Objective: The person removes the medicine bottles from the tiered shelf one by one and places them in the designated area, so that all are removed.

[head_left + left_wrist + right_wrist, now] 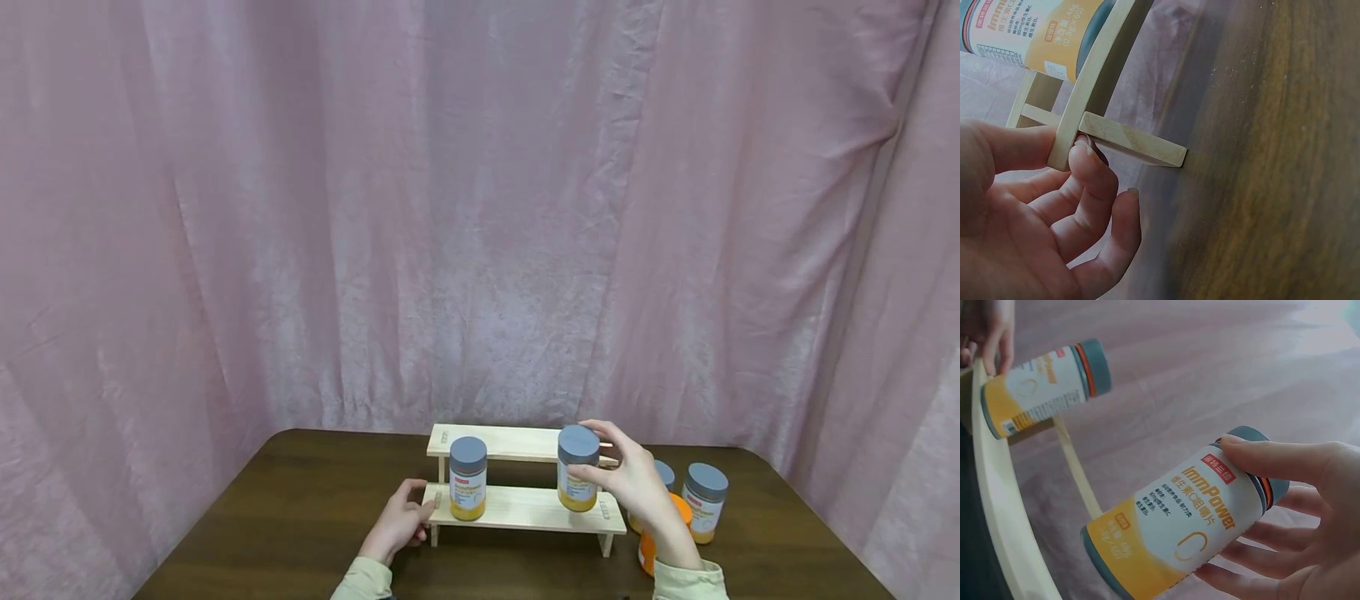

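Bottle (1175,519) sits in the grip of the right hand (637,487), thumb near the cap and fingers bent round the far side. It is near upright over the right end of the rack (525,507), above the lower board; from here I can't tell whether its base touches the wood. A hold that high probably leaves the base free of fingers.

At the rack's left end the left hand (401,518) pinches the lower board, thumb on one face and a finger on the other beside the leg, I'd guess to steady so light a stand. Close by, the second bottle (468,482) stands upright on that board, label facing the person.

Right of the rack, on the table (322,500), are a third bottle (705,504), a fourth bottle (663,472) and an orange container (647,552), the last two partly hidden by the right arm and perhaps grouped there for easy reach.

Held and second bottle both read "ImmPower" in orange; the held one adds Chinese for vitamin C chewable tablets under a red brand tag. On the second, "48g" shows against orange. Small marks on the rack's boards are illegible.
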Action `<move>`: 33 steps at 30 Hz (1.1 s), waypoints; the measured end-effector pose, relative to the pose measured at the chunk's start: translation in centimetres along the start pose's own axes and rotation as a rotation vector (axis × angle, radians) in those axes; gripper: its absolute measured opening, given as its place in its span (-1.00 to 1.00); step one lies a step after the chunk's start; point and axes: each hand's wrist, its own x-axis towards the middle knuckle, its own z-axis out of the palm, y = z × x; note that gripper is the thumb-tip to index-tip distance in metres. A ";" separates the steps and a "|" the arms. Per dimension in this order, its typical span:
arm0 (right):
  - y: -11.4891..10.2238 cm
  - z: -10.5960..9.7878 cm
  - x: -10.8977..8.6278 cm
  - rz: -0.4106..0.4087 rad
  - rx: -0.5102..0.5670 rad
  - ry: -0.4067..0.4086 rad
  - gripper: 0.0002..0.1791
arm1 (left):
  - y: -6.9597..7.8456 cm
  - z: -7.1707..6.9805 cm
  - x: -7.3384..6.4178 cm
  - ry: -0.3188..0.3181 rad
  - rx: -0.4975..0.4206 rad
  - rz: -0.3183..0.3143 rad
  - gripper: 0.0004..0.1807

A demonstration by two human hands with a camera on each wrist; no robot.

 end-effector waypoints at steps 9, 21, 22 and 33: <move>0.0 -2.9 -0.4 0.065 -0.056 0.153 -0.25 | 0.1 0.2 0.3 -0.003 -0.008 0.004 -0.54; 1.6 -7.3 -1.3 0.177 -0.093 0.304 -0.15 | 0.0 0.6 0.4 -0.004 -0.018 -0.002 -0.54; 1.7 -7.6 -1.4 0.179 -0.091 0.319 -0.16 | 0.0 0.6 0.4 -0.003 -0.019 -0.002 -0.54; 3.0 -9.5 -2.2 0.232 -0.060 0.343 -0.14 | 0.0 0.4 0.4 -0.002 -0.024 -0.006 -0.51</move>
